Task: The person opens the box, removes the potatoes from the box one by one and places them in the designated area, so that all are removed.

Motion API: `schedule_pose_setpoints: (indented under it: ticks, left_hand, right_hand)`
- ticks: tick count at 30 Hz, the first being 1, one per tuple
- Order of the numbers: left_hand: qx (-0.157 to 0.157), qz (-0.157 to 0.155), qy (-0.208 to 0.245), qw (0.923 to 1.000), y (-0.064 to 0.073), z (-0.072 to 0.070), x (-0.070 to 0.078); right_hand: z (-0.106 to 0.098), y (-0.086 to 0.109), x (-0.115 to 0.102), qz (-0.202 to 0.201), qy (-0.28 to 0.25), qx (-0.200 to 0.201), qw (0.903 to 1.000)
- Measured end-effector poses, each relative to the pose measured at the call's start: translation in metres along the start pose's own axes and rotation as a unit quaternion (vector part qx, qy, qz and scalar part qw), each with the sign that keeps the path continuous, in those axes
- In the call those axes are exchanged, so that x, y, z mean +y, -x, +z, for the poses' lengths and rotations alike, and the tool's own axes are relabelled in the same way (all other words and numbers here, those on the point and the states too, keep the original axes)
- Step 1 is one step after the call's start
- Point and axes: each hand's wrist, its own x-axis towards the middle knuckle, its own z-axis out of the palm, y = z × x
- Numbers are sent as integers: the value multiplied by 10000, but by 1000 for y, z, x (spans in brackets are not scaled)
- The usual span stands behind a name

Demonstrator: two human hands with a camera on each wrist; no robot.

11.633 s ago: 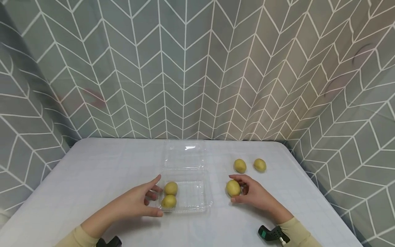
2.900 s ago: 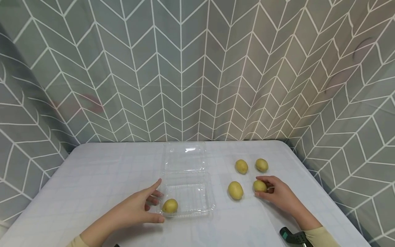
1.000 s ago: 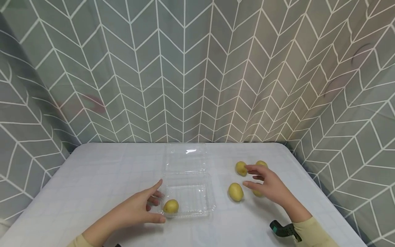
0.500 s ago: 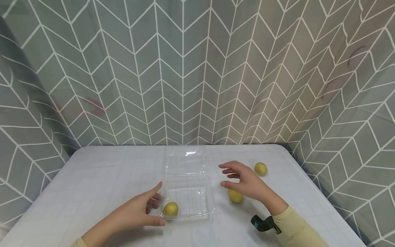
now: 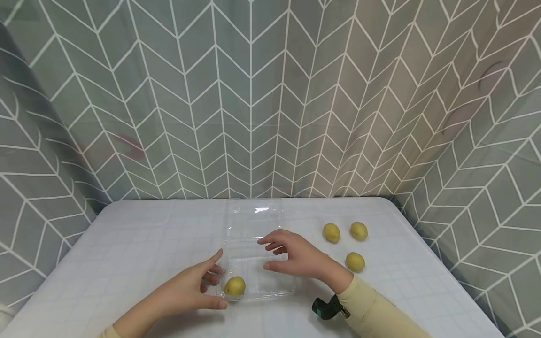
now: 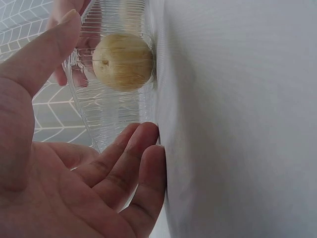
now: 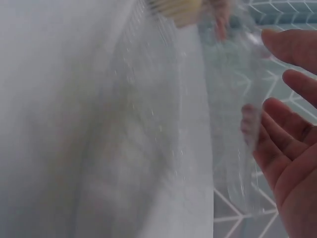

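Observation:
A clear plastic clamshell container [image 5: 270, 296] lies with its lid [image 5: 253, 220] folded back on the white table. Inside, at its near left corner, sits one yellow lemon [image 5: 235, 286], seen through the ribbed wall in the left wrist view. My left hand [image 5: 190, 286] is at the container's left side, thumb and fingers spread, fingertips right at the wall. My right hand [image 5: 291, 256] hovers over the container's right half, fingers loosely bent, holding nothing. To the right lie three visible lemons: a back one [image 5: 331, 233], a back right one [image 5: 359, 231] and a nearer one [image 5: 355, 262].
A white cloth covers the table [image 5: 156, 234]. Patterned grey curtains [image 5: 270, 103] hang behind it and along both sides. A dark wrist camera [image 5: 327, 308] is strapped below my right wrist, whose forearm crosses the table's right front.
Since 11.6 s ago, one lemon has left the container. My right hand released a lemon at the right, then moved left over the container. A lemon seen earlier is hidden by the right arm.

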Motion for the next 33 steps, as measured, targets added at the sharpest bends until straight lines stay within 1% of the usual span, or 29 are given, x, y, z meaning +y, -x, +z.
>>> schedule_pose_setpoints:
  ticks: [6, 10, 14, 19, 24, 29, 33]
  left_hand:
    - [-1, 18, 26, 10000, 0, 0, 0]
    - [-15, 28, 3, 10000, 0, 0, 0]
    - [-22, 21, -17, 10000, 0, 0, 0]
    - [-13, 62, 9, 10000, 0, 0, 0]
    - [-20, 224, 89, 9997, 0, -2, 3]
    - [-36, 298, 146, 9994, 1, -2, 3]
    - [-54, 203, 147, 9997, 0, -2, 3]
  right_hand:
    - [14, -11, -5, -18, -49, -300, 9995]
    - [23, -16, -6, -103, 47, -642, 9979]
    - [29, -20, -6, -266, 200, -974, 9947]
    - [34, -25, -9, -401, 391, -1291, 9900]
    - [42, -30, -13, -481, 571, -1609, 9841]
    - [48, -34, -14, -568, 833, -1753, 9793]
    - [49, -37, -13, -660, 934, -1809, 9768]
